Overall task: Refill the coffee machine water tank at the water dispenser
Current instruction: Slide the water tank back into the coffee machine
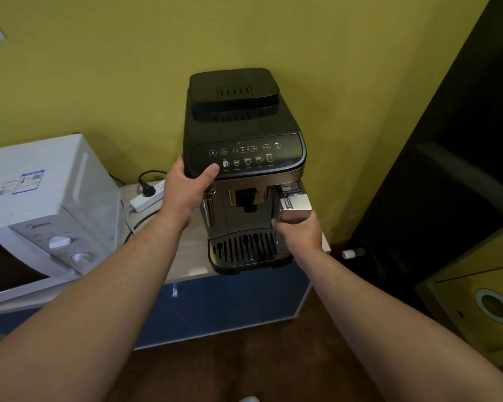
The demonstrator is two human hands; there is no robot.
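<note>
Black coffee machine (244,158) gripped by left hand (186,192) | right hand (299,232) clamps water tank (295,208), fingertips hidden

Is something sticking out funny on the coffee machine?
Yes. The water tank juts out from the front right of the coffee machine instead of sitting flush. The right hand grips it low down, while the left hand braces the machine's top left corner. Nothing looks spilled or broken.
</note>
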